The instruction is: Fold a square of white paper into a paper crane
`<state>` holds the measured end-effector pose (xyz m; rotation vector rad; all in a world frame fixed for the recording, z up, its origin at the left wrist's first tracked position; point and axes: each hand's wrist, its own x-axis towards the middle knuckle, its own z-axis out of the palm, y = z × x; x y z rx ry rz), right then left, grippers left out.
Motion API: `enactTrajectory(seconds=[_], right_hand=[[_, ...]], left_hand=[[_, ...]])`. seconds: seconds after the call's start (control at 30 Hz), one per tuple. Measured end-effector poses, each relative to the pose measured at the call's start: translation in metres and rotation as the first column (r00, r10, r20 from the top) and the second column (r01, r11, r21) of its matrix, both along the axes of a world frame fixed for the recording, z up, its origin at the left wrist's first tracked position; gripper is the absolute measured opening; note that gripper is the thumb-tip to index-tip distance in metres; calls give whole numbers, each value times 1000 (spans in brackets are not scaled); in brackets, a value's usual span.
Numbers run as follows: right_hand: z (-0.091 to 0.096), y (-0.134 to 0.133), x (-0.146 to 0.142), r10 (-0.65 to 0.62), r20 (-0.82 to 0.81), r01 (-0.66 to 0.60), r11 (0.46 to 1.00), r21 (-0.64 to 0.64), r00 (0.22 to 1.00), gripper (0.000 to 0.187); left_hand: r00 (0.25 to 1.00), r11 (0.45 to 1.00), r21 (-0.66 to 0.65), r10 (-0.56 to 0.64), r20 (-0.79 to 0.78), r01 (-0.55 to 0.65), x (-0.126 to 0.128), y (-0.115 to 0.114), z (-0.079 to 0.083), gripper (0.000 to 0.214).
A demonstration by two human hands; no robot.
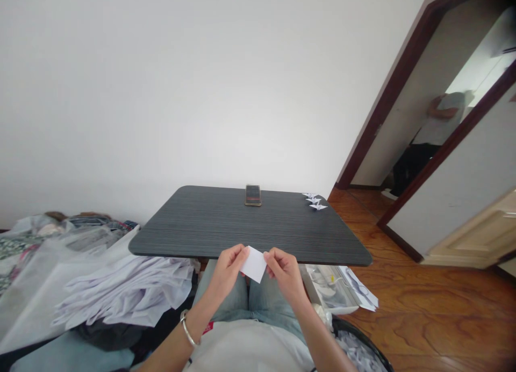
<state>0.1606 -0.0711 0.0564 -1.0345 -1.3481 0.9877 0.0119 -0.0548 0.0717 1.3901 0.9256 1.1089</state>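
A small white piece of paper (255, 264) is held between both hands just in front of the near edge of the dark grey table (201, 227). My left hand (226, 269) pinches its left edge with closed fingers. My right hand (284, 270) pinches its right edge the same way. A silver bangle sits on my left wrist. Both hands hover above my lap in light blue jeans.
A phone (252, 195) stands upright at the table's far edge. Three folded white paper figures (315, 201) lie at the far right corner. Heaped white sheets (121, 291) lie left, more papers (342, 288) right. A person (431, 141) stands in the doorway.
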Motion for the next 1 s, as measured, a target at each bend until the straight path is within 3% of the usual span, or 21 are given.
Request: enactTrajectory(seconds=[0.17, 0.3, 0.47, 0.7, 0.87, 1.0], right_hand=[[0, -2, -2, 22, -21, -22, 1000, -2, 1000, 43], [-1, -3, -4, 23, -126, -28, 999, -37, 992, 46], [0, -6, -7, 75, -134, -81, 996, -40, 988, 45], [6, -10, -10, 79, -13, -79, 997, 5, 997, 30], [3, -8, -11, -39, 154, 31, 998, 55, 987, 26], [-3, -5, -11, -138, 161, 129, 989, 66, 977, 27]], left_hand=[[990, 984, -145, -88, 113, 104, 3, 1, -2, 29], [971, 970, -230, -16, 240, 73, 2, 3, -4, 31], [881, 939, -330, 70, 467, 100, 0, 6, -5, 29], [845, 957, -286, 116, 522, 46, 5, 5, -4, 25], [807, 960, -275, 117, 578, 58, 9, 4, -9, 27], [790, 962, -269, 135, 598, 39, 10, 3, -8, 26]])
